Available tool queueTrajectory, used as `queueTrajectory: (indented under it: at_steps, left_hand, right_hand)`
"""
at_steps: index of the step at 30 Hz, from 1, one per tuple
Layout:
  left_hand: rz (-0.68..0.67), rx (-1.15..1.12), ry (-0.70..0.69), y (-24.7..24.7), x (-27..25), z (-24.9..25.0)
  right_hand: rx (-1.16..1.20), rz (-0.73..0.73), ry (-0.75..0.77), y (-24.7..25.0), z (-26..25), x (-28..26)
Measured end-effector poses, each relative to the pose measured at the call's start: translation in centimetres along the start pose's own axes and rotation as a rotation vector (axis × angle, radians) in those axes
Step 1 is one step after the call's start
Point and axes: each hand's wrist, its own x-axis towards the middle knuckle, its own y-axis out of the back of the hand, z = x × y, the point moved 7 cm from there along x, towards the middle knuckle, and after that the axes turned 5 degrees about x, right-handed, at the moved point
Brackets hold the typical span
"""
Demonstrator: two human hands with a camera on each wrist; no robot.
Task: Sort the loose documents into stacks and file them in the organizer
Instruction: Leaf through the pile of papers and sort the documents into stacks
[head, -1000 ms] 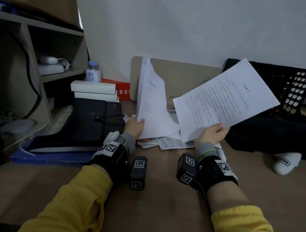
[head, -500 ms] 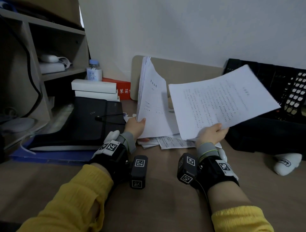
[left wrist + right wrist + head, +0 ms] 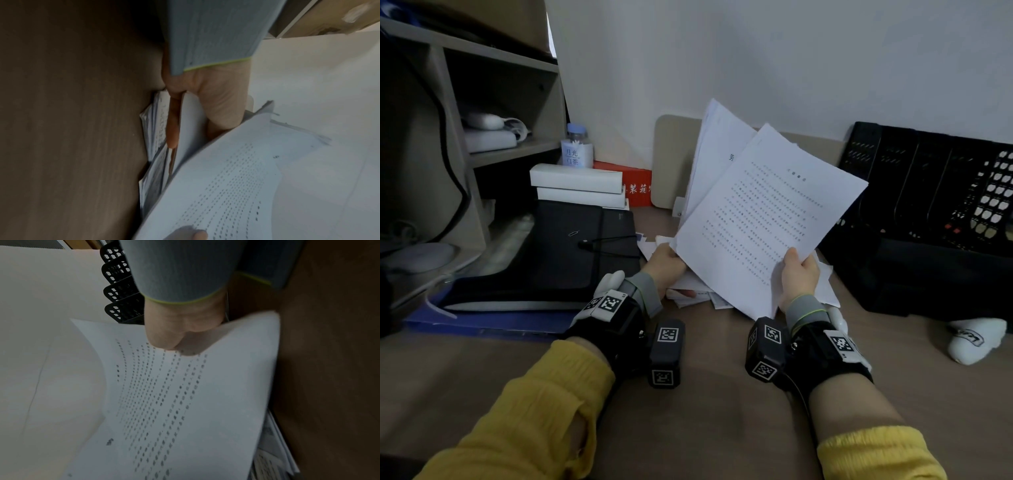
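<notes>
My left hand (image 3: 666, 263) grips the bottom edge of an upright stack of white papers (image 3: 714, 144), thumb (image 3: 222, 105) in front and fingers behind. My right hand (image 3: 799, 270) pinches the lower edge of a printed sheet (image 3: 767, 219), thumb (image 3: 164, 335) on top. That sheet now overlaps the front of the left stack. More loose documents (image 3: 698, 298) lie on the table beneath both hands. The black mesh organizer (image 3: 928, 192) stands at the right against the wall, its slots seen also in the right wrist view (image 3: 119, 288).
A black folder (image 3: 558, 253) lies left of the papers on a blue one (image 3: 482, 323). White boxes (image 3: 578, 186), a bottle (image 3: 577, 147) and a red box (image 3: 635, 185) stand behind it. Shelving (image 3: 465, 137) fills the left. A white sock (image 3: 976, 337) rests at the right.
My right hand has swung its printed sheet leftward, from out over the organizer to in front of the stack in my left hand. The left hand has stayed nearly still.
</notes>
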Motion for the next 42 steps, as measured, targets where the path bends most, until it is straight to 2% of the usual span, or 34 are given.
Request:
queueTrajectory:
  at_steps: [7,13,18,21,23,26,30,34,37,39,42]
  left_hand:
    - [-0.079,-0.078,0.046,0.1,0.2,-0.4]
    - [-0.071,0.011,-0.049,0.4,0.4,0.5]
    - [-0.085,-0.056,-0.008,0.2,0.5,0.1]
    - [-0.073,0.065,0.044,0.3,1.0,-0.1]
    - [-0.106,-0.023,0.109,0.0,1.3,-0.7]
    - [-0.154,-0.145,0.13,-0.4,1.1,-0.5]
    - [-0.186,-0.276,0.051,-1.0,0.5,0.7]
    - [-0.172,-0.055,-0.021,-0.7,0.7,0.3]
    - [-0.161,-0.032,-0.09,-0.6,0.5,0.5]
    - [-0.133,-0.067,-0.136,-0.4,0.4,0.8]
    - [-0.035,-0.081,-0.227,0.2,0.3,1.6]
  right_hand:
    - [-0.042,-0.003,0.005,0.0,-0.4,-0.4]
    - [-0.173,0.001,0.029,-0.1,-0.3,-0.1]
    - [-0.112,0.009,0.011,-0.1,-0.2,-0.4]
    - [-0.062,0.009,0.024,0.0,-0.7,-0.8]
    - [-0.043,0.011,0.044,0.0,-1.2,-1.2]
    - [-0.02,0.01,0.1,0.1,-2.0,-1.8]
    - [-0.035,0.026,0.153,0.3,-2.4,-1.8]
    - [-0.09,0.053,0.177,0.5,-1.9,-1.0]
    - [-0.039,0.057,0.162,0.5,-1.4,-0.6]
    - [-0.007,0.039,0.182,0.2,-1.6,-0.6]
    - [-0.028,-0.008,0.291,-0.6,-2.9,-1.1]
